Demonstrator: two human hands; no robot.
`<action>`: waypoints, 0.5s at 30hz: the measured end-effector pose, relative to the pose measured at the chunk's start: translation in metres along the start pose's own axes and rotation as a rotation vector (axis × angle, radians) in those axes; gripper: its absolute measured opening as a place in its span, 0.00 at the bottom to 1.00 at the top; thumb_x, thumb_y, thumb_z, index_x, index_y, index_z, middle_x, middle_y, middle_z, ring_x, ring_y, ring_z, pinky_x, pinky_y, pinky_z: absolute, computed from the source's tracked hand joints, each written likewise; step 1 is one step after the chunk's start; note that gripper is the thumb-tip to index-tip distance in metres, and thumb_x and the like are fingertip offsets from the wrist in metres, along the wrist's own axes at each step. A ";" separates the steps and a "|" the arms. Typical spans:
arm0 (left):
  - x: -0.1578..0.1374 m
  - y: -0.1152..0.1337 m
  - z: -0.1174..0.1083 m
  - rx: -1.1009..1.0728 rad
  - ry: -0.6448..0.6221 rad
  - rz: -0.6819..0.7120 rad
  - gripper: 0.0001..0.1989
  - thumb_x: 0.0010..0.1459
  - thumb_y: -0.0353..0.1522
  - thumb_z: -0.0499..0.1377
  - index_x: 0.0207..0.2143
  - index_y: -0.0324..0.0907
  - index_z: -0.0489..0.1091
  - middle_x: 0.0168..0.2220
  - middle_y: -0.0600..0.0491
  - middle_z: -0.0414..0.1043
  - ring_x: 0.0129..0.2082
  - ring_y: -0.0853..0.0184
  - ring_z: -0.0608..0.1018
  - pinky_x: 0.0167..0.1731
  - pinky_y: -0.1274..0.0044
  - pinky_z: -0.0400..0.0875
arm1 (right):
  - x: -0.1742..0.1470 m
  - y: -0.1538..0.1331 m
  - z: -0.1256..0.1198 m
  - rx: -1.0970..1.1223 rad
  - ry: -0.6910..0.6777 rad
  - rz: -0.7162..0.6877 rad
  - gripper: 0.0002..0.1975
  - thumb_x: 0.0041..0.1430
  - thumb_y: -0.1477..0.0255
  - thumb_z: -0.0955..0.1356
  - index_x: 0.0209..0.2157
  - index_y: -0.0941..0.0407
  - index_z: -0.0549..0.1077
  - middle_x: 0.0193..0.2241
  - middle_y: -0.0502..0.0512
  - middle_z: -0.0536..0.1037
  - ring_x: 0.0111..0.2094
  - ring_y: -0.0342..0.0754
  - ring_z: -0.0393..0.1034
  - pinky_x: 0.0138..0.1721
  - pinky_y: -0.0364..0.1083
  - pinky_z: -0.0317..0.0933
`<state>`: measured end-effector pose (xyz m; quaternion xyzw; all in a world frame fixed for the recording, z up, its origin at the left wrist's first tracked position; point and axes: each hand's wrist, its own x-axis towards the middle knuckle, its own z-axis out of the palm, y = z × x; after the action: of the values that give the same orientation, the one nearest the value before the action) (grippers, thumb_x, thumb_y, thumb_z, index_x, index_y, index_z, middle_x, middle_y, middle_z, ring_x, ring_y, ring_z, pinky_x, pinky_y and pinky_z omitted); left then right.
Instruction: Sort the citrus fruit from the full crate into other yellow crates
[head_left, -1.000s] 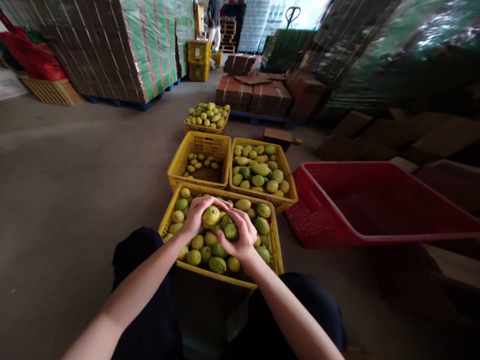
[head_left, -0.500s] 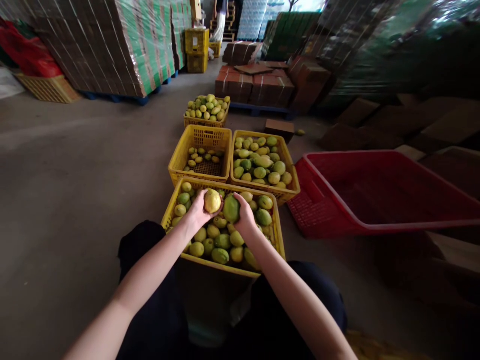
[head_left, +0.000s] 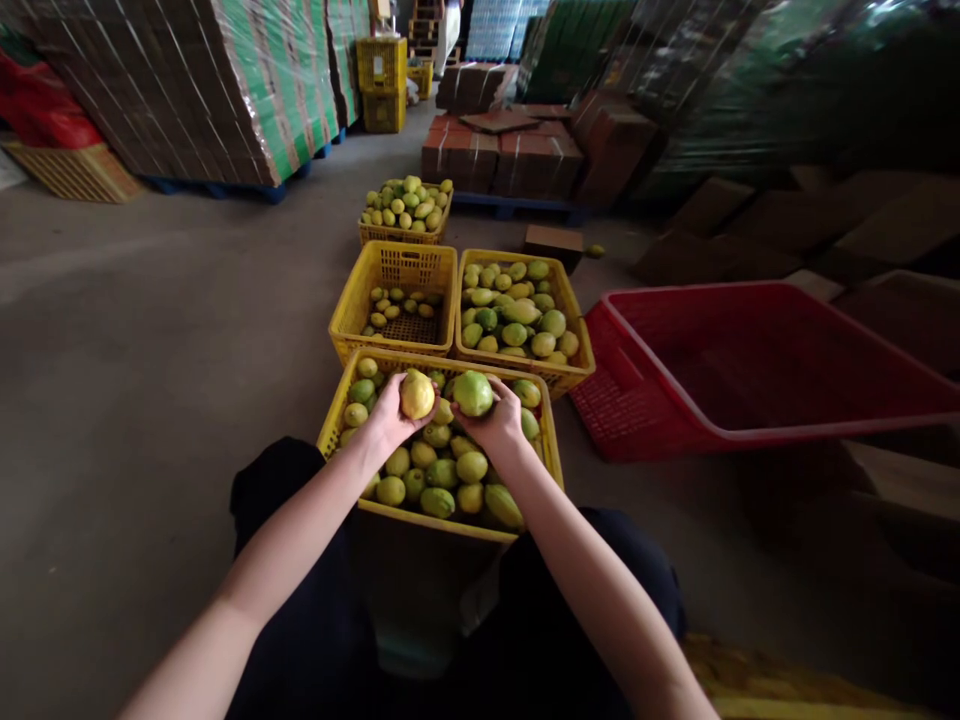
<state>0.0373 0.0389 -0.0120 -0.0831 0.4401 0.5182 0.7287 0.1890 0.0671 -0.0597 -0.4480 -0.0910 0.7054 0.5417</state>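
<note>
Yellow skin marks the fruit in the left hand (head_left: 394, 412): this yellow fruit (head_left: 417, 395) sits in the grasp of the left fingers, which curl beneath it and leave its upper face exposed. The right hand (head_left: 500, 415) grasps a green fruit (head_left: 473, 393); its fingers support the item from below and from the right side. The two fruits are level with each other and apart, with a narrow gap between the two sets of fingers.

Directly below the fingers of both hands is the front crate (head_left: 450, 526), a yellow perforated container. Loose fruit (head_left: 472, 467), green to yellow, covers its interior on the near side of the fingers and to both sides of them.

Beyond the left fingers stands the left rear crate (head_left: 347, 312), also yellow, with a few small fruits (head_left: 395, 304) on its slotted base. Beyond the right fingers stands the right rear crate (head_left: 559, 378), filled with larger fruit (head_left: 520, 311). Farther out, past the left fingers, the far crate (head_left: 401, 237) carries a heap of fruit (head_left: 409, 205) that rises above its rim.

To the right of the right fingers, well apart, is a red basket (head_left: 615, 400). Farther beyond the right fingers, a small carton (head_left: 553, 243) rests on the floor, with a single fruit (head_left: 594, 251) just beside it.
</note>
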 end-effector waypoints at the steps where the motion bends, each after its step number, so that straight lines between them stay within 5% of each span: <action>1: 0.000 0.000 0.000 0.006 0.006 0.001 0.14 0.72 0.35 0.52 0.50 0.39 0.74 0.29 0.50 0.77 0.27 0.65 0.80 0.32 0.75 0.80 | -0.001 -0.003 0.003 0.054 0.019 0.040 0.08 0.53 0.65 0.72 0.32 0.50 0.69 0.24 0.49 0.78 0.25 0.50 0.76 0.19 0.46 0.73; 6: 0.002 -0.003 0.000 0.043 0.022 -0.006 0.14 0.72 0.35 0.52 0.48 0.36 0.74 0.29 0.49 0.76 0.26 0.66 0.80 0.28 0.78 0.79 | 0.000 -0.013 0.007 0.092 0.015 0.046 0.13 0.54 0.67 0.75 0.32 0.49 0.66 0.22 0.43 0.74 0.23 0.46 0.73 0.21 0.45 0.74; 11: 0.006 -0.005 -0.002 0.041 0.024 -0.016 0.14 0.72 0.36 0.52 0.48 0.39 0.75 0.29 0.50 0.77 0.25 0.66 0.80 0.29 0.77 0.79 | -0.007 -0.015 0.010 0.120 0.118 0.140 0.05 0.62 0.66 0.64 0.33 0.51 0.69 0.22 0.49 0.77 0.23 0.48 0.75 0.20 0.46 0.73; 15: 0.008 -0.005 -0.002 0.040 0.044 -0.022 0.15 0.72 0.36 0.52 0.49 0.39 0.75 0.29 0.50 0.77 0.26 0.67 0.80 0.32 0.76 0.81 | -0.011 -0.016 0.014 0.121 0.137 0.120 0.03 0.59 0.68 0.66 0.33 0.51 0.71 0.21 0.47 0.78 0.21 0.48 0.73 0.19 0.46 0.71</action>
<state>0.0412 0.0407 -0.0208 -0.0849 0.4652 0.4992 0.7260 0.1897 0.0694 -0.0356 -0.4662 0.0159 0.7086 0.5294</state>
